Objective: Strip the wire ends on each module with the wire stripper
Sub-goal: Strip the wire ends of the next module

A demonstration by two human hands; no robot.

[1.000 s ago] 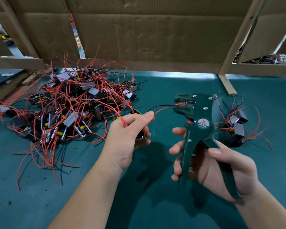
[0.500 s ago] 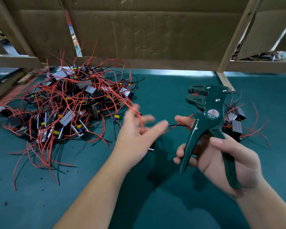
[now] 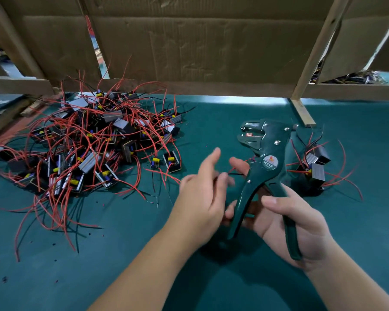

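Note:
My right hand (image 3: 285,218) grips the handles of the dark green wire stripper (image 3: 265,167), held upright with its jaws at the top and a red scrap showing in them. My left hand (image 3: 202,198) is blurred, just left of the stripper. Its index finger points up and the other fingers curl where a thin black wire (image 3: 236,174) runs out toward the stripper. The module on that wire is hidden behind the hand. A big tangled pile of modules (image 3: 88,149) with red and black wires lies at the left. A few modules (image 3: 314,167) sit right of the stripper.
The green mat (image 3: 54,265) covers the bench, dotted with small insulation scraps at the front left. A cardboard wall (image 3: 200,46) on a wooden frame closes the back. A wooden slat (image 3: 301,112) rests on the mat behind the stripper.
The red wire left the stripper jaws. My right hand tilted the stripper upright. My left hand moved right to beside the right hand, and the module it held went out of sight.

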